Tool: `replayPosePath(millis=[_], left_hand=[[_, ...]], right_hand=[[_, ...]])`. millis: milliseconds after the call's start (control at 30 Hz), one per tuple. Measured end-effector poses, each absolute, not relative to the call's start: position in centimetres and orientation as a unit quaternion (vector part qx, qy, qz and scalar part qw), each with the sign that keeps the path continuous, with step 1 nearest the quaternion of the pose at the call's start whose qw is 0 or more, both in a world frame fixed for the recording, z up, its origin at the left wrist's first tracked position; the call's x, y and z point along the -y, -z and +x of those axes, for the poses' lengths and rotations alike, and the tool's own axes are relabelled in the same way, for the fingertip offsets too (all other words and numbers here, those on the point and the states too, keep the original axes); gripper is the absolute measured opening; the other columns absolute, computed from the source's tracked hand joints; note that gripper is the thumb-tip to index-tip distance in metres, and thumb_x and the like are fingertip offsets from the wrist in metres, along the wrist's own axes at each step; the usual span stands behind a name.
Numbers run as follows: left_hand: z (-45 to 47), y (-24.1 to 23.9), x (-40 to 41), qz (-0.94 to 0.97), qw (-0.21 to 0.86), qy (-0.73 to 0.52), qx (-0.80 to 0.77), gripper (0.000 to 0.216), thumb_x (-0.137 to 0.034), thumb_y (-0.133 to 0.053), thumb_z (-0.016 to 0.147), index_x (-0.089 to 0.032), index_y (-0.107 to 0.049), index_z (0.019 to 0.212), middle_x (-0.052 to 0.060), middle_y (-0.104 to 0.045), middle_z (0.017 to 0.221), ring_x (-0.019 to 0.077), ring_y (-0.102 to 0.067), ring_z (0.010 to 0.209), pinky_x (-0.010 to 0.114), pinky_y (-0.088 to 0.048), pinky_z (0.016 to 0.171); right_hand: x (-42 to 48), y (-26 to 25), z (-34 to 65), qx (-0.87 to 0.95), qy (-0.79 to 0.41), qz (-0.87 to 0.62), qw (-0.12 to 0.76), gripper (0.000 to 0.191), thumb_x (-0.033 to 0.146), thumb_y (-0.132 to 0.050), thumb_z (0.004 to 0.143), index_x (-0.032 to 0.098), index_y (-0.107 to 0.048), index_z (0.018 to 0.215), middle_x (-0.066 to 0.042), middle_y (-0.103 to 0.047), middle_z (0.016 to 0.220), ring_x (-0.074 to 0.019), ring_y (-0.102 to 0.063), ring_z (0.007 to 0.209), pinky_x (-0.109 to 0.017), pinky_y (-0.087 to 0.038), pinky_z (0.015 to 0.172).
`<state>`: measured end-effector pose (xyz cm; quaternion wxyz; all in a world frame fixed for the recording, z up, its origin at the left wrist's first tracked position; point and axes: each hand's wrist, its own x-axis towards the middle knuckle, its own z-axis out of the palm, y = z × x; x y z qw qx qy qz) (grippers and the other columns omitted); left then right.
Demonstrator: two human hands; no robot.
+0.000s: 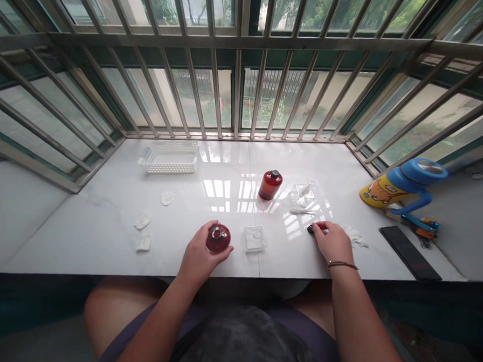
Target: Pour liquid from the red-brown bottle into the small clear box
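A white glossy sill [234,164] runs below a barred window, and the person sits at its near edge with both hands on it. The left hand [199,254] wraps its fingers around a small round red bottle [218,238] standing upright near the front edge, its open neck facing up and dark red liquid inside. Just to the right of it, apart from the hand, sits a small clear square dish [255,238] with something pale in it that is too faint to identify. The right hand [333,242] rests further right, its fingertips pressed together on a small dark object with a red part [317,227], probably a cap or dropper top, though it is too small to be sure. Behind the gap between the hands stands a second red bottle [270,184] with a dark cap on, and beside that a clear plastic piece [302,199] catching the light. White crumpled wads [142,222] lie scattered to the left, well apart from the left hand, and another wad [355,235] lies just right of the right hand. At the far left a white slotted basket [169,157] holds a clear item at its left end. On the right a blue-lidded yellow cup [403,185] lies tilted, near a black flat slab [410,253].
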<state>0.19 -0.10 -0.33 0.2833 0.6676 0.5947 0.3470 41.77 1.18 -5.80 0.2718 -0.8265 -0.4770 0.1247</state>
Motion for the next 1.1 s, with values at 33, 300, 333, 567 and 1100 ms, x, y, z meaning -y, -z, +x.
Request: replayPosePath(millis=[33, 300, 333, 567, 1100], left_hand=[[0.2, 0.4, 0.1, 0.668, 0.283, -0.348, -0.594, 0.068, -0.037, -0.091, 0.078, -0.028, -0.059, 0.138, 0.007, -0.071, 0.139, 0.0287, -0.072, 0.124, 0.046, -0.057, 0.112], [0.2, 0.4, 0.1, 0.668, 0.281, -0.357, -0.589, 0.067, -0.037, -0.091, 0.077, -0.028, -0.06, 0.136, 0.007, -0.072, 0.137, 0.0289, -0.073, 0.123, 0.046, -0.059, 0.111], [0.2, 0.4, 0.1, 0.668, 0.281, -0.356, -0.59, 0.067, -0.037, -0.091, 0.077, -0.028, -0.06, 0.136, 0.007, -0.072, 0.138, 0.0289, -0.072, 0.124, 0.046, -0.058, 0.112], [0.2, 0.7, 0.1, 0.666, 0.284, -0.36, -0.589, 0.069, -0.036, -0.091, 0.077, -0.027, -0.059, 0.137, 0.007, -0.071, 0.139, 0.028, -0.072, 0.125, 0.045, -0.057, 0.113], [0.1, 1.6, 0.2, 0.65, 0.295, -0.378, -0.589, 0.079, -0.038, -0.093, 0.075, -0.028, -0.053, 0.142, 0.007, -0.07, 0.142, 0.0282, -0.071, 0.127, 0.045, -0.056, 0.114]], right_hand=[[-1.1, 5.6, 41.4, 0.479, -0.107, -0.825, 0.278, 0.039, 0.055, -0.058, 0.089, 0.02, -0.075, 0.093, -0.016, -0.071, 0.1, -0.0295, -0.064, 0.086, -0.048, -0.051, 0.09], [0.4, 3.3, 34.7, 0.661, -0.194, -0.612, 0.389, 0.045, 0.056, -0.066, 0.099, 0.025, -0.068, 0.131, -0.014, -0.065, 0.14, -0.0295, -0.067, 0.118, -0.048, -0.059, 0.099], [0.4, 3.3, 33.8, 0.684, -0.233, -0.577, 0.381, 0.054, 0.055, -0.072, 0.096, 0.027, -0.063, 0.141, -0.014, -0.06, 0.151, -0.0314, -0.063, 0.131, -0.051, -0.058, 0.105], [0.2, 5.1, 29.5, 0.707, -0.328, -0.544, 0.31, 0.089, 0.048, -0.086, 0.086, 0.027, -0.044, 0.161, -0.015, -0.054, 0.16, -0.033, -0.052, 0.15, -0.059, -0.042, 0.126], [1.8, 4.9, 29.2, 0.607, -0.362, -0.581, 0.403, 0.075, 0.054, -0.09, 0.08, 0.028, -0.054, 0.14, -0.011, -0.061, 0.145, -0.0307, -0.065, 0.132, -0.053, -0.054, 0.118]])
